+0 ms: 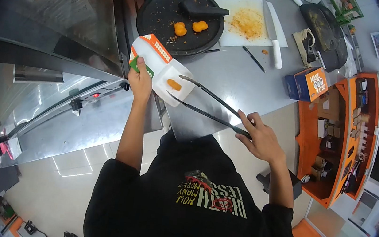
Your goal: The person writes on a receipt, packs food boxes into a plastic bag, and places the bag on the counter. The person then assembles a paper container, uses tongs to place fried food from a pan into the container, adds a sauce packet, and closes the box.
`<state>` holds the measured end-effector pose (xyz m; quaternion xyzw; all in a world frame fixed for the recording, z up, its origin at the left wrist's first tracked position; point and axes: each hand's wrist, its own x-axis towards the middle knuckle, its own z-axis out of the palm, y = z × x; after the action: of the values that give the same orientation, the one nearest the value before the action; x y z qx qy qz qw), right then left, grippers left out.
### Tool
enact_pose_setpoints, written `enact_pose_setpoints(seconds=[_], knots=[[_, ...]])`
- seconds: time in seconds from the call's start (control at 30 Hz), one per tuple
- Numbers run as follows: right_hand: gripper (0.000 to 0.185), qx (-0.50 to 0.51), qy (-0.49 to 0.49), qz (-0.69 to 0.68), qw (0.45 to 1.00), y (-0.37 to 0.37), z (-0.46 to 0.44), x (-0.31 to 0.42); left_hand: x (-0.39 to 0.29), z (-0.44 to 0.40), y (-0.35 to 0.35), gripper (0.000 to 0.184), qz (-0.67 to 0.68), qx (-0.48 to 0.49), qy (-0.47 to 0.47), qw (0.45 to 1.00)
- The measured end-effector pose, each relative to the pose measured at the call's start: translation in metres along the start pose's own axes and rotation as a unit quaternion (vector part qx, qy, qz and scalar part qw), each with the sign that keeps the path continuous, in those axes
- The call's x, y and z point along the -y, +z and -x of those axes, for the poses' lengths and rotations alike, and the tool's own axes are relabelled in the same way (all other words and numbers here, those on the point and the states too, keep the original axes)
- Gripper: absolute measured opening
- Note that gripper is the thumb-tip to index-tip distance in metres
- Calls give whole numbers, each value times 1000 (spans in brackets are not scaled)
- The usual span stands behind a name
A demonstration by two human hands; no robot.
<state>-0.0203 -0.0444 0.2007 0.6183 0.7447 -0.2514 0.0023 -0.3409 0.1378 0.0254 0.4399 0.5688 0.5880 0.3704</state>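
Note:
My left hand (140,80) is closed on an open takeaway box (158,62), white inside with orange and green printed edges, its thumb over the rim. One fried piece (174,84) lies on the white part of the box. My right hand (261,138) grips black tongs (215,98) by the handle end. The tips of the tongs are apart, one on each side of that piece. Beyond the box, a round black plate (155,15) holds two orange fried pieces (180,29), crumbs and a black utensil (202,10).
A white cutting board (230,36) with crumbs and a knife (271,27) lies right of the plate. Further right are a pen (254,59), a printed box (308,83) and a black tray (325,35). A metal-framed glass unit (60,50) stands at left.

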Motion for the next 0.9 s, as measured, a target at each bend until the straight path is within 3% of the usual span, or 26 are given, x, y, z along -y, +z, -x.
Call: enact_pose_setpoints(seconds=[0.13,0.2,0.27,0.47,0.63,0.9], knots=[[63,-29,26,15,999,-46,-12,-21,2,0,-8,42,-6,27,-40,999],[65,-95,28,97,990,-63,-39,-38,-2,2,-4,42,4,14,-25,1000],[60,-143,-36,208,967,-77,-70,-61,-4,2,-2,42,6,13,-22,1000],[62,-92,-127,286,945,-127,-140,-83,3,-3,-6,41,1,25,-4,1000],[56,-34,-145,296,943,-148,-183,-96,1,0,-4,41,-11,5,-27,1000],[52,-26,-167,245,955,-157,-174,-113,-2,1,-3,43,-14,-11,-33,999]])
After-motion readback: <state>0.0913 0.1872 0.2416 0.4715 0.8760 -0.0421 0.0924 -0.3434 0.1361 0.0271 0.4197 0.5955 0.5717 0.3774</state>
